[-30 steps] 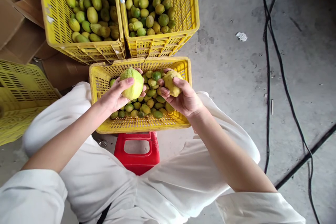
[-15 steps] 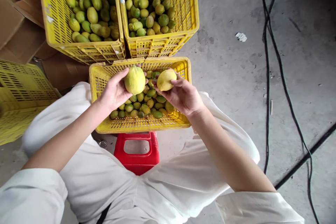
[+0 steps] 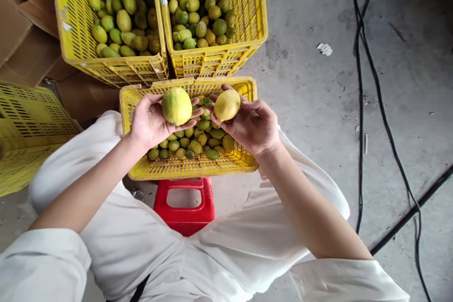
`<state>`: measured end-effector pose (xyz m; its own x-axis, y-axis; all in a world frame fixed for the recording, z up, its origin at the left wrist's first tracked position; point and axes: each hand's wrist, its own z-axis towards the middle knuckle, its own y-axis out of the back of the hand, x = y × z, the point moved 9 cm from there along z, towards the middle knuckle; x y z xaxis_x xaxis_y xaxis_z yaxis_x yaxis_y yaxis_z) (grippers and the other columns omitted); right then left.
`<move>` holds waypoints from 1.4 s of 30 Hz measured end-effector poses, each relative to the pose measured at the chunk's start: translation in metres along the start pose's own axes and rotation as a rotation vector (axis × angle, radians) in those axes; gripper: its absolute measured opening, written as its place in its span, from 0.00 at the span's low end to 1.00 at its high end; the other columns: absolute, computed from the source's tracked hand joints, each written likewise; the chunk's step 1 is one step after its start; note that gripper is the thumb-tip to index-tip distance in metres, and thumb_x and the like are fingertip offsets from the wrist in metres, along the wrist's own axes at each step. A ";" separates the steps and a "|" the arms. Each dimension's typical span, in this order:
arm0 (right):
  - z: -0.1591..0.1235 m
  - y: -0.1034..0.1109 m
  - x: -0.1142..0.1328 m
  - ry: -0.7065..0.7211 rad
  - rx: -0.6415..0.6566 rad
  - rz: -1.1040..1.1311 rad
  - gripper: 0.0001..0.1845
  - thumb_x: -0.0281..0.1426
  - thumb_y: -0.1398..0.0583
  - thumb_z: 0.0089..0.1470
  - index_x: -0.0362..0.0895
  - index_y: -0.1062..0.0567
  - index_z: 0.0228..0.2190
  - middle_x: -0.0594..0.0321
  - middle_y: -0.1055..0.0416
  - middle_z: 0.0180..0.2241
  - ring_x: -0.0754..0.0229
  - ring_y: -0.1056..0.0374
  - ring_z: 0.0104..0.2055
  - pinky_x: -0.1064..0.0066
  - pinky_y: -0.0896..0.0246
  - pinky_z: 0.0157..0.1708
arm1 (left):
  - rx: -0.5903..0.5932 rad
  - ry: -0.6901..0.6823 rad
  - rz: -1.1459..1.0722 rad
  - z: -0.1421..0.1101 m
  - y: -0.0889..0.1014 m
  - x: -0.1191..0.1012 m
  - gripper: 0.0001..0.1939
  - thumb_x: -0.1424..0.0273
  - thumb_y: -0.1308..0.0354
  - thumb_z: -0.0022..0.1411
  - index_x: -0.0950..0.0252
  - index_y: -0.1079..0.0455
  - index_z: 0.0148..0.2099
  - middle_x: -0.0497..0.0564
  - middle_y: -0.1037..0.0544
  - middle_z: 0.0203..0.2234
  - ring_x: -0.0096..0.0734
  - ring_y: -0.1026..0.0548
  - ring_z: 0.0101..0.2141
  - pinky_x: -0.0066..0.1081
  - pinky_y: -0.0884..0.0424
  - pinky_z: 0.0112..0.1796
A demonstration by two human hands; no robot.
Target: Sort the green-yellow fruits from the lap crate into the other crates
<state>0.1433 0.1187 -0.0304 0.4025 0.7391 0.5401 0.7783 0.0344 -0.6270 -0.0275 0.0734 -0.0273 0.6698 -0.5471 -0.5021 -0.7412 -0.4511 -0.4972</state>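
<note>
A large yellow lemon [image 3: 177,106] with a green patch on its left side lies in my left hand [image 3: 147,120], on the palm and fingers, the palm turned up. In my right hand [image 3: 257,127] rests a smaller, plain yellow lemon [image 3: 227,105], lying on the fingers with the thumb off it. Both hands are held side by side over a yellow plastic crate [image 3: 194,170]. Many small green and yellow lemons [image 3: 196,146] sit inside that crate, partly hidden under my hands.
Two more yellow crates, one at the far left [image 3: 116,63] and one beside it [image 3: 219,59], hold green-yellow lemons. Another yellow crate [image 3: 31,137] stands at left near cardboard [image 3: 31,52]. A red stool [image 3: 184,219] is between my legs. Black cables [image 3: 380,89] cross the floor at right.
Both lemons have been turned in my hands, and the larger one now shows its green side. My fingers have loosened and spread, and the right thumb has come off the smaller lemon.
</note>
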 end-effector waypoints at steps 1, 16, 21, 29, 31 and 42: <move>-0.001 -0.002 0.000 -0.006 -0.009 -0.009 0.12 0.35 0.37 0.54 0.50 0.24 0.42 0.62 0.20 0.43 0.52 0.23 0.47 0.62 0.24 0.42 | -0.006 -0.001 0.009 0.000 0.000 -0.001 0.17 0.59 0.49 0.69 0.65 0.28 0.49 0.59 0.17 0.43 0.57 0.20 0.55 0.45 0.18 0.42; 0.002 0.038 -0.077 -0.410 -0.313 -0.043 0.02 0.28 0.36 0.56 0.43 0.25 0.32 0.61 0.24 0.29 0.62 0.26 0.28 0.77 0.29 0.22 | -0.399 0.224 0.072 0.010 0.046 0.038 0.10 0.72 0.32 0.58 0.62 0.31 0.39 0.49 0.23 0.28 0.34 0.21 0.27 0.35 0.20 0.30; 0.012 -0.001 -0.004 0.008 -0.029 0.133 0.12 0.41 0.37 0.58 0.47 0.23 0.39 0.57 0.20 0.47 0.53 0.24 0.55 0.62 0.21 0.44 | -0.384 0.257 0.094 0.008 0.047 0.048 0.07 0.73 0.33 0.60 0.64 0.30 0.36 0.50 0.23 0.28 0.33 0.22 0.27 0.34 0.20 0.28; 0.002 -0.003 0.041 0.190 -0.020 0.019 0.21 0.37 0.51 0.67 0.50 0.19 0.43 0.70 0.17 0.46 0.63 0.21 0.46 0.69 0.28 0.41 | -0.407 0.258 0.092 0.010 0.047 0.047 0.07 0.73 0.33 0.60 0.63 0.29 0.37 0.50 0.22 0.29 0.34 0.22 0.28 0.35 0.19 0.28; 0.010 0.010 0.025 0.088 -0.095 0.040 0.20 0.35 0.50 0.66 0.48 0.19 0.40 0.69 0.17 0.38 0.65 0.23 0.36 0.72 0.28 0.36 | -0.422 0.265 0.043 0.008 0.049 0.054 0.07 0.72 0.34 0.63 0.63 0.30 0.38 0.51 0.23 0.29 0.34 0.23 0.28 0.33 0.20 0.28; 0.015 0.050 -0.005 -0.129 -0.404 0.162 0.07 0.23 0.42 0.57 0.44 0.25 0.36 0.65 0.28 0.25 0.66 0.32 0.24 0.78 0.30 0.24 | -0.414 -0.108 -0.290 0.008 0.049 -0.025 0.09 0.63 0.50 0.73 0.56 0.34 0.51 0.52 0.21 0.40 0.35 0.20 0.44 0.30 0.19 0.39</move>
<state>0.1729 0.1263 -0.0730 0.4913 0.7918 0.3629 0.8461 -0.3350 -0.4145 -0.0800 0.0708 -0.0445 0.8350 -0.2922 -0.4662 -0.4656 -0.8267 -0.3158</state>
